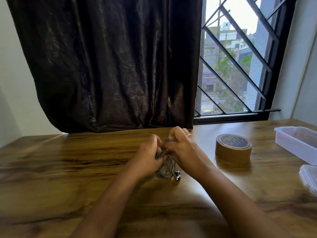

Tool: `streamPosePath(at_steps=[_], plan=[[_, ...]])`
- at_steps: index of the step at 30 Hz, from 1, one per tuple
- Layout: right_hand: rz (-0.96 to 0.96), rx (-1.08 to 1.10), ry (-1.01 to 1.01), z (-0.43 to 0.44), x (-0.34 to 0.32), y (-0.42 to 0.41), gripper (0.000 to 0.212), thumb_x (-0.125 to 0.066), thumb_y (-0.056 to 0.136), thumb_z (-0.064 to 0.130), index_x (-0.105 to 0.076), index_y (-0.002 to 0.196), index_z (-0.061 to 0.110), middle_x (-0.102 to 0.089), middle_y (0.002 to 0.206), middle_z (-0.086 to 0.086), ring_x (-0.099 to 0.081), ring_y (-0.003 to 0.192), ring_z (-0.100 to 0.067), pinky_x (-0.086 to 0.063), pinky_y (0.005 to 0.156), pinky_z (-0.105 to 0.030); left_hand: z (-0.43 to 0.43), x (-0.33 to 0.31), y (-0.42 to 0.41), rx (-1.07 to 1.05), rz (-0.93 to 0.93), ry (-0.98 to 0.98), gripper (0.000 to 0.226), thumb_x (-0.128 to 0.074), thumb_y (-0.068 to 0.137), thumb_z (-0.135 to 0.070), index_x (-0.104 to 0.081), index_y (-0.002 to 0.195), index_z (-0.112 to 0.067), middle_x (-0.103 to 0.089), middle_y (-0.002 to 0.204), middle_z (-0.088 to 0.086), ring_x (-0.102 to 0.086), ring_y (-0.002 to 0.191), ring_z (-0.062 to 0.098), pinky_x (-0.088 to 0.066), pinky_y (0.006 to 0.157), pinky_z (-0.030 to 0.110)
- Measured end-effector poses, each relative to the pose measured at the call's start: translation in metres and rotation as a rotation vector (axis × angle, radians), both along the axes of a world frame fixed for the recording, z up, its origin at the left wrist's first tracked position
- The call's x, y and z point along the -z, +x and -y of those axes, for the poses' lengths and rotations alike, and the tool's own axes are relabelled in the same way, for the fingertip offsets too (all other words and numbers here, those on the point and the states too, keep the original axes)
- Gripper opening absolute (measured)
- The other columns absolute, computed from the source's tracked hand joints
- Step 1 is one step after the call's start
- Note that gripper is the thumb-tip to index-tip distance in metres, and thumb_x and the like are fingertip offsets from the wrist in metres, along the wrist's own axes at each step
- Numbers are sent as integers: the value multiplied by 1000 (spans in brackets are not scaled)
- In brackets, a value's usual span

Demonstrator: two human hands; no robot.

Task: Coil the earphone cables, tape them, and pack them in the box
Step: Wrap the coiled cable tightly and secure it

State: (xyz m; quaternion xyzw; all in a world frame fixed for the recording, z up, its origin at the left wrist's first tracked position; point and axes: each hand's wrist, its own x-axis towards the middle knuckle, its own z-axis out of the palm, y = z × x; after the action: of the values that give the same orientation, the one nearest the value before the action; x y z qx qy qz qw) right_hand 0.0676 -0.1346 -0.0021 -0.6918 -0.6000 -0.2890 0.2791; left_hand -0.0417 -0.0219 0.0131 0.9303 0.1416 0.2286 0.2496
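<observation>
A grey coiled earphone cable [167, 166] lies bunched between both hands at the middle of the wooden table [68, 169]. My left hand [148, 158] grips the coil from the left. My right hand [184, 148] pinches the cable's upper end, where a small blue bit shows at the fingertips. Two silver earbuds [177, 176] hang out below the coil, near the tabletop. A roll of brown tape [233, 149] lies flat to the right of my right hand. The clear plastic box [298, 143] stands at the table's right edge.
A clear lid [309, 177] lies at the right edge, in front of the box. A dark curtain [111, 66] hangs behind the table, and a barred window [240, 66] is at the back right.
</observation>
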Motion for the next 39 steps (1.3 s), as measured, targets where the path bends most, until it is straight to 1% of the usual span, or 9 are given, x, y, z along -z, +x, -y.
streamPosePath(at_steps=[3,6,10,13,17,21,26,33,39], plan=[[-61,-73,-16,-2,3,3,11,-63,85,15,-61,92,23,-50,100,1,-42,91,-13,-37,72,-16,0,3,0,1,6,48,27,-66,85,-20,-48,104,-23,-56,97,-7,-56,88,7,-50,72,24],[-92,-139,-100,-2,5,5,12,-55,87,15,-51,93,25,-60,82,2,-51,79,-17,-44,68,-26,0,2,0,9,8,50,29,-65,85,-17,-43,102,-24,-54,94,-10,-55,86,5,-48,65,18],[-238,-169,-127,-4,6,9,16,-45,89,24,-55,100,28,-59,83,5,-53,76,-11,-41,66,-18,2,2,0,17,-37,80,34,-61,87,-12,-42,112,-24,-54,100,-9,-57,90,5,-55,74,25],[-276,-206,-97,-6,9,13,10,-49,91,17,-57,92,24,-51,81,15,-46,74,-1,-37,67,-12,4,2,3,-3,-21,175,31,-59,88,-12,-50,116,-21,-55,106,-7,-54,98,9,-49,83,26],[-296,-211,-38,-9,12,12,21,-51,93,10,-51,85,29,-46,79,16,-44,73,0,-36,67,-13,1,4,3,-17,17,203,24,-62,86,-14,-55,108,-21,-58,103,-8,-56,96,10,-49,82,29],[-344,-206,6,-11,14,8,12,-51,94,10,-56,88,19,-47,82,14,-45,76,4,-34,70,-7,-1,5,4,-13,8,204,20,-61,86,-15,-51,101,-23,-58,98,-8,-57,90,9,-52,78,32],[-440,-197,35,-10,14,5,12,-49,94,6,-59,89,12,-53,83,10,-49,78,4,-36,68,-5,1,5,0,42,68,86,43,-61,87,-10,-34,110,-33,-59,86,-11,-60,78,0,-57,65,27],[-533,-173,66,-9,10,4,16,-53,87,0,-66,88,10,-64,87,1,-54,83,-4,-38,72,-6,0,5,2,83,82,50,46,-63,86,-13,-32,110,-37,-58,89,-12,-60,81,-2,-54,64,17],[-723,-142,13,-6,5,5,20,-54,89,-3,-71,93,8,-61,83,14,-58,73,10,-44,62,-6,-5,8,4,88,49,107,49,-65,85,-15,-34,112,-42,-59,90,-11,-60,80,-1,-55,64,22]])
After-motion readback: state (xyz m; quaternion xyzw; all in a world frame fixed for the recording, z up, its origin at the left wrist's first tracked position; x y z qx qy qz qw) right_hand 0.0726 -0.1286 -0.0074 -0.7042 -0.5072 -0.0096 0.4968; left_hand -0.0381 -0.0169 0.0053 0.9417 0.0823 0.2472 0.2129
